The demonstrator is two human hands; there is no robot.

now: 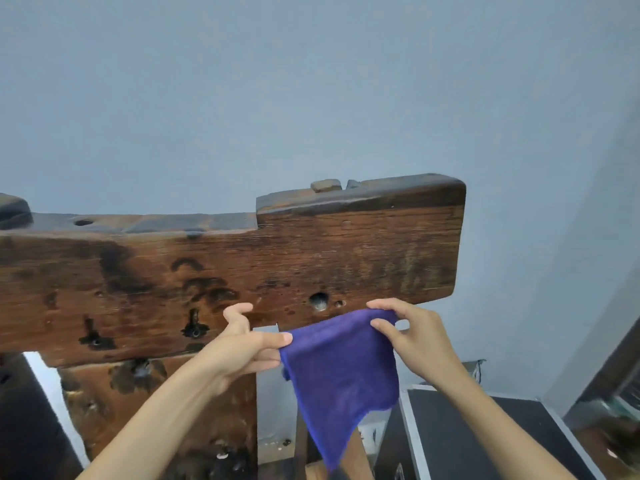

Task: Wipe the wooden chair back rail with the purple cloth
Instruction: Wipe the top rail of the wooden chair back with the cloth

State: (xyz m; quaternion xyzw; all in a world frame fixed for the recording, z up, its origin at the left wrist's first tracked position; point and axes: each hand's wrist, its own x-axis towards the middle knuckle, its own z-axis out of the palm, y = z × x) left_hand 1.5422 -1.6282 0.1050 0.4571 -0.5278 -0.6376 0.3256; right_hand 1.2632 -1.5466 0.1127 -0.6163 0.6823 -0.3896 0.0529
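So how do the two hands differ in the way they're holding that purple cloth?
The left hand pinches the purple cloth at its left edge, thumb pointing right, index finger lifted clear towards the wooden rail. The right hand grips the top right corner, fingers curled over it. The left hand sits slightly lower than the right hand. Both pinch the cloth between thumb and fingers just below the rail, and the cloth hangs down between them.

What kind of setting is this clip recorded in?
Probably an indoor room, possibly a home or studio: a plain blue-grey wall, a rustic dark wooden chair back rail, and a black metal-edged case at lower right. Nothing fixes it further.
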